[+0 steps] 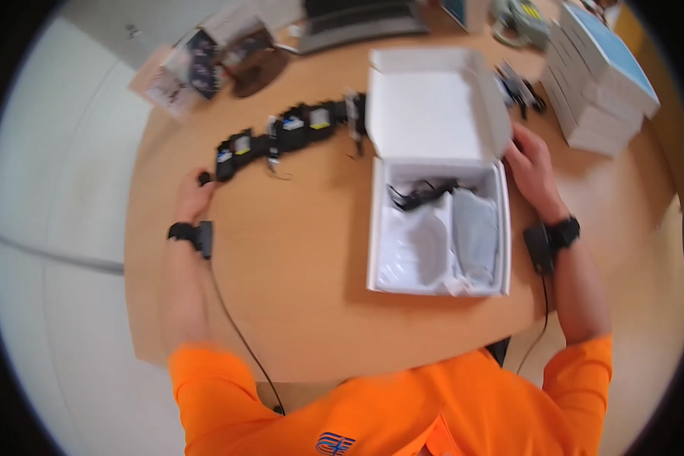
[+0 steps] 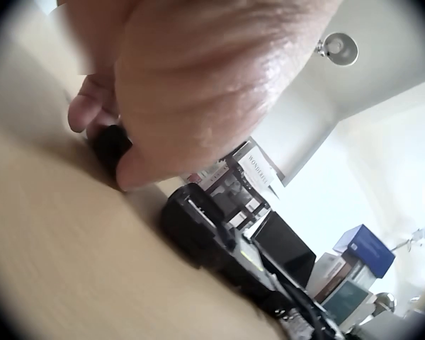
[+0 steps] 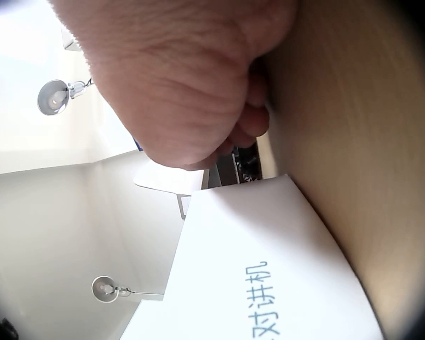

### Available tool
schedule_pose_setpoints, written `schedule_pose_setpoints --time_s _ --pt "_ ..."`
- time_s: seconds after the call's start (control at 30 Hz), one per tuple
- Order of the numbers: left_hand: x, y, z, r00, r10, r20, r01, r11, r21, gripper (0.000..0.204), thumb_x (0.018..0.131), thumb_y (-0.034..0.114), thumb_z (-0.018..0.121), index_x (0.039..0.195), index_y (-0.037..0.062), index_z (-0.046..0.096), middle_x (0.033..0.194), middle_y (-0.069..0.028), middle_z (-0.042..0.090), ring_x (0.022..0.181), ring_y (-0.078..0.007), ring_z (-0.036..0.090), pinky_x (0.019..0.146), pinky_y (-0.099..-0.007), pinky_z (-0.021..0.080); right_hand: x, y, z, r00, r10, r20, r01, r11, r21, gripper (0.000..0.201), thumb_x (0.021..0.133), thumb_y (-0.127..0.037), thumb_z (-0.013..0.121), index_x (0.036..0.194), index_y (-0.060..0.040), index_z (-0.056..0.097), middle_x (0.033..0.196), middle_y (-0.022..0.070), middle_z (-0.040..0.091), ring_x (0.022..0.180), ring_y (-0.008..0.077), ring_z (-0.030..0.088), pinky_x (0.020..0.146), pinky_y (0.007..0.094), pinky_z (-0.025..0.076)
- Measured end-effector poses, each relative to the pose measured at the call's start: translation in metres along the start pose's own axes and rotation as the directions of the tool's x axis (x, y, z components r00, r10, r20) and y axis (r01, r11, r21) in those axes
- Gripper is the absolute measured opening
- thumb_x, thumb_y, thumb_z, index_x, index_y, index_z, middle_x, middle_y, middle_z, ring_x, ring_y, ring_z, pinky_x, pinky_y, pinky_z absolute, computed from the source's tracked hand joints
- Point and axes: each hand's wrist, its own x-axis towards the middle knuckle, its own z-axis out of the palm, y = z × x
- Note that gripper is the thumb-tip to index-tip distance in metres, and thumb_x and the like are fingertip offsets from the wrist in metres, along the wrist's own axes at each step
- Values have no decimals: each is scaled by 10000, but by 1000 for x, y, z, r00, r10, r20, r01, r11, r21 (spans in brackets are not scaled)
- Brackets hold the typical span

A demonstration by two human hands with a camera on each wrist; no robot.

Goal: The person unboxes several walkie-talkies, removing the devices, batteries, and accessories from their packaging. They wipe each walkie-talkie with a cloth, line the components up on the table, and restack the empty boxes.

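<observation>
Desk with an open white box, a row of black devices and two hands at work
The box sits right of the desk's middle, lid up, and the row curves away leftward from beside the lid; the right hand is beside the lid's right edge, fingers curled, though whether they grasp anything I cannot tell; inside the box lie a pale wrapped packet and a black cable; the left hand pinches a small black piece just beside the row's left end
</observation>
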Motion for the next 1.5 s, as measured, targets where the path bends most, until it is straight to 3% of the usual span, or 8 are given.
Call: schedule_pose_setpoints --time_s 0.1,0.17,0.3,0.47,0.73,1.13,1.23,1.5 --pt "-12 -31 4 996 42 -79 -57 979 -196 436 842 148 679 1256 18 641 1129 -107 685 938 -190 650 807 -321 518 1 -2 0 999 41 5 -40 998 -40 255 975 -217 607 929 30 649 738 61 620 705 118 544 649 295 462" --pt "-67 50 -23 993 -97 -65 59 900 -433 419 891 140 628 1292 20 615 1136 -68 672 857 -128 597 754 -264 486 2 1 2 1000 -4 -17 2 994 -109 265 971 -226 608 939 32 657 750 93 642 708 135 565 667 305 477" --pt "-152 178 -43 963 266 29 -160 658 -736 488 858 62 558 1342 -1 578 1173 -47 639 927 -114 568 738 -243 459 5 9 7 1000 -13 -26 11 997 -82 265 961 -230 616 943 31 663 757 102 655 709 142 576 680 307 485" --pt "-210 297 -42 648 731 213 -557 646 -523 387 845 42 568 1228 28 621 1047 -97 650 922 -240 629 792 -340 503 4 6 4 999 32 3 -32 999 -28 255 949 -221 621 924 29 661 751 85 652 702 132 567 674 304 482" --pt "-184 361 -9 351 644 680 -664 683 -304 161 903 114 579 1033 25 613 926 -174 656 906 -397 601 769 -441 499 0 4 3 999 34 20 -34 999 -11 261 946 -230 616 914 27 649 734 87 630 689 131 543 661 314 470" --pt "-189 302 8 621 777 100 -687 601 -407 275 953 111 610 1205 3 643 1186 -134 659 1030 -273 652 862 -353 526 -2 -35 -6 966 236 107 -258 915 310 468 1014 -425 565 1028 30 675 883 40 656 736 112 583 689 268 483" --pt "-158 285 19 891 434 134 -231 687 -688 304 1011 190 576 1247 7 634 1241 -95 649 1068 -193 642 873 -330 524 -2 -49 -11 959 225 171 -268 915 301 448 1007 -385 600 1132 41 657 959 46 666 795 111 604 724 258 492" --pt "-135 297 26 889 386 245 89 378 -921 415 1028 320 573 1333 38 583 1220 -47 656 1086 -151 617 898 -323 516 -10 -71 -28 937 1 351 -122 938 323 501 905 -98 730 1355 5 536 1146 32 652 945 104 590 871 264 494"
